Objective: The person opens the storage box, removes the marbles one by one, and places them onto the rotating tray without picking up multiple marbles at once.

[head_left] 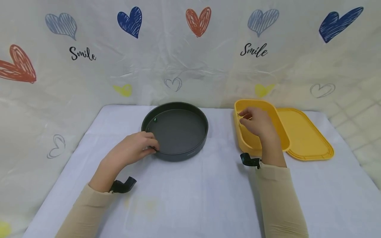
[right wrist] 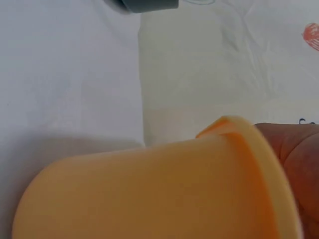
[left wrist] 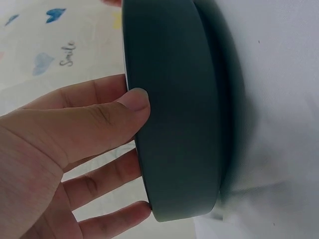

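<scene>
A dark grey round pan stands on the cloth-covered table, left of the middle. My left hand grips its near-left rim; in the left wrist view the thumb presses the outer wall, with the other fingers behind the rim. A tiny green piece lies in the pan at the far left. On the right, my right hand is over an open yellow container, fingers bent near its left wall. Tiny dark specks show by those fingertips; whether they are held is unclear. The container's wall hides the fingers in the right wrist view.
A flat yellow lid lies right of the container, touching or under its edge. Behind the table hangs a pale sheet printed with hearts and "Smile". White cloth covers the table in front of the pan and container.
</scene>
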`<move>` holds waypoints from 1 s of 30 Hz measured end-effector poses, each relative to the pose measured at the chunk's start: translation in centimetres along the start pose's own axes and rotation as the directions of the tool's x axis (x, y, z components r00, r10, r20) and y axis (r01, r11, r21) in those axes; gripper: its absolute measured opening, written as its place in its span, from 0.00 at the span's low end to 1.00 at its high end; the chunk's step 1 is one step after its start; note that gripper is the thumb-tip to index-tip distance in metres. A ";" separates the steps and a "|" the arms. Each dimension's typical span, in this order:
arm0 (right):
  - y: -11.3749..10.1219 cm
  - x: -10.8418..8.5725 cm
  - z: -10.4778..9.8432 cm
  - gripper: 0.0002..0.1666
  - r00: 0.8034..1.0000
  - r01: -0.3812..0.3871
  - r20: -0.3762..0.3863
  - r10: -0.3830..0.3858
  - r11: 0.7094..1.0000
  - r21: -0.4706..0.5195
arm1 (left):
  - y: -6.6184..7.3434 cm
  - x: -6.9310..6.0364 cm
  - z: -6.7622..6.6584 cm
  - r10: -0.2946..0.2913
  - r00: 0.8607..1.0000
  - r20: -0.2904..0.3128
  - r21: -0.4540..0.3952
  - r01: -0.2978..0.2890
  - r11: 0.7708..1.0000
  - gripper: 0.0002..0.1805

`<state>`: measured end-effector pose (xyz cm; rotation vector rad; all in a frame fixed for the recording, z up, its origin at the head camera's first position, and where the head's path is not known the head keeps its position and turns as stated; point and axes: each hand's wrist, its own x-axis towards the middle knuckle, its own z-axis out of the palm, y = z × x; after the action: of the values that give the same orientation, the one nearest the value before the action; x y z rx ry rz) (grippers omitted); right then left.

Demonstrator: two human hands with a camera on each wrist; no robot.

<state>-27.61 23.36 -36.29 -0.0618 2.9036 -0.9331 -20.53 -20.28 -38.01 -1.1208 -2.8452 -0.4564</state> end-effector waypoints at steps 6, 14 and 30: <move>0.1 0.0 0.2 0.20 0.996 -0.025 0.079 0.031 0.997 -0.074 | 0.0 -0.1 0.0 0.002 1.000 -0.012 -0.004 -0.002 1.000 0.11; 0.5 0.2 0.6 0.20 0.983 -0.071 0.161 0.085 0.993 -0.096 | 0.0 -0.1 0.0 0.010 1.000 -0.018 0.004 -0.010 1.000 0.11; 1.1 0.9 1.4 0.21 0.973 -0.044 0.216 0.083 0.983 -0.176 | -0.1 -0.1 0.1 0.015 1.000 -0.010 0.008 -0.015 1.000 0.11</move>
<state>-28.37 23.42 -38.15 -0.0790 2.7504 -0.6213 -20.53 -20.39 -38.15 -1.1337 -2.8254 -0.4477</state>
